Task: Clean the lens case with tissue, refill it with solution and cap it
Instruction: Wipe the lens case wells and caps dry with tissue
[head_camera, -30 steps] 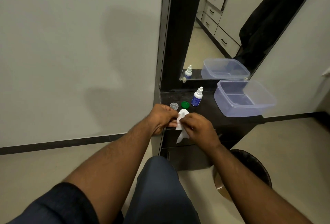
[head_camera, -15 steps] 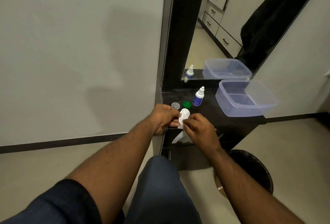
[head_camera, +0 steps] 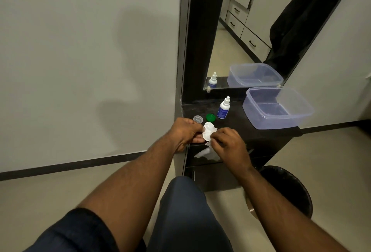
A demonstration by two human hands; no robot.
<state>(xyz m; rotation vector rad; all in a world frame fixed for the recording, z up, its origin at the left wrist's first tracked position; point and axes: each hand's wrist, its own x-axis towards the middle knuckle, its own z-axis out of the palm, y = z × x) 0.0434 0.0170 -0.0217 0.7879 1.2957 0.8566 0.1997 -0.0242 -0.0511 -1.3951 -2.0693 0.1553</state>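
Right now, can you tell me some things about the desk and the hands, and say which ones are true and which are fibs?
1. The green cap lies on the dark desk. True.
2. The solution bottle is lying on its side. False: it stands upright.
3. Both hands hold the white tissue. True: the left hand and right hand pinch it.
4. The clear plastic box is full of toys. False: it looks empty.
5. The clear cap sits right of the green cap. False: it sits left.
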